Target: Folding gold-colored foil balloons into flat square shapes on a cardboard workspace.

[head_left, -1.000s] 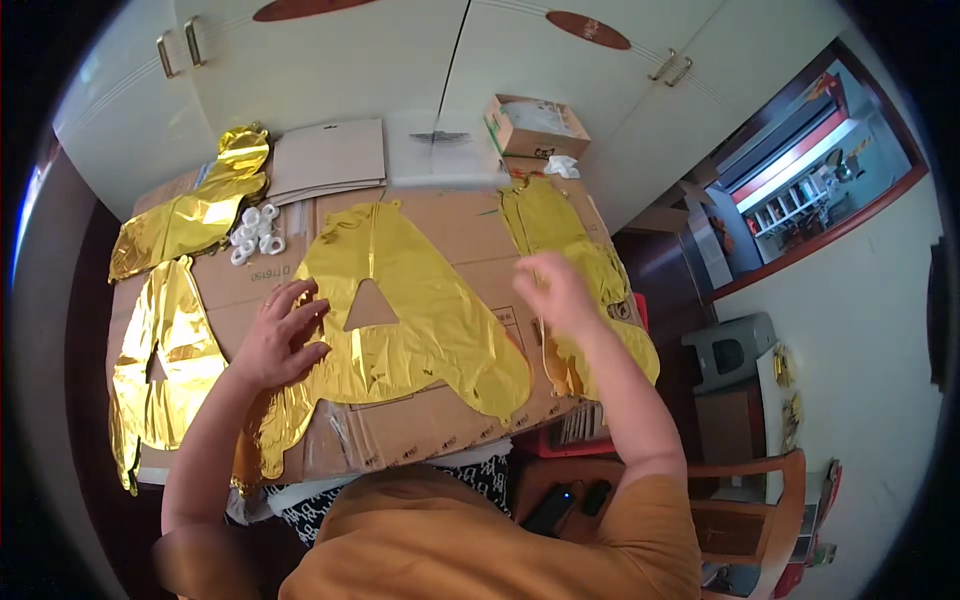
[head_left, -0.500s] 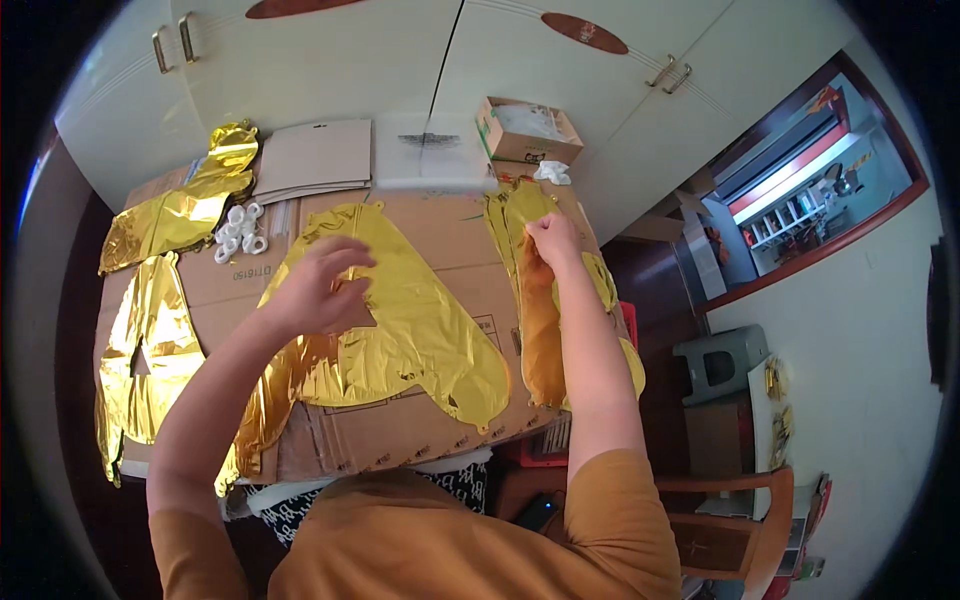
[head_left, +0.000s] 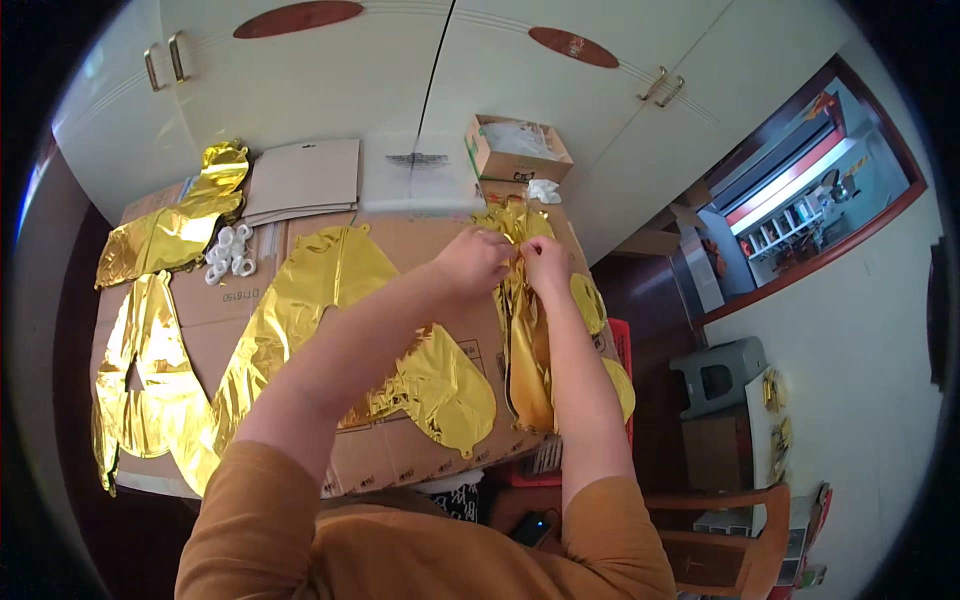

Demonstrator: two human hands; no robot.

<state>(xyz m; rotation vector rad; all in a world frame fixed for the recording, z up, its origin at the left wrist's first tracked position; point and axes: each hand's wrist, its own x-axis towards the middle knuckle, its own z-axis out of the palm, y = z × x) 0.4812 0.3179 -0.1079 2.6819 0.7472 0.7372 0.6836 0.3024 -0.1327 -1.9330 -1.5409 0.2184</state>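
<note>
At the right side of the cardboard-covered table, my left hand (head_left: 476,262) and my right hand (head_left: 546,265) are close together over a stack of flat gold foil balloons (head_left: 522,350). The fingers of both are closed on the upper part of this foil, which is creased and gathered between them. My left forearm crosses over another flat gold foil balloon (head_left: 448,385) in the middle and hides part of it. An A-shaped gold balloon (head_left: 150,400) lies at the left edge, below more folded gold foil (head_left: 160,238).
Small white rolls (head_left: 232,250) lie in a cluster at left. Along the back are grey-brown cardboard sheets (head_left: 303,178), a clear plastic packet (head_left: 415,185), a box of plastic bags (head_left: 520,150) and a crumpled white tissue (head_left: 543,191). A wooden chair (head_left: 770,540) and grey stool (head_left: 717,375) stand right.
My left hand has moved right, from above the middle balloon to the stack beside my right hand. The top foil there is now more gathered. The view has shifted slightly.
</note>
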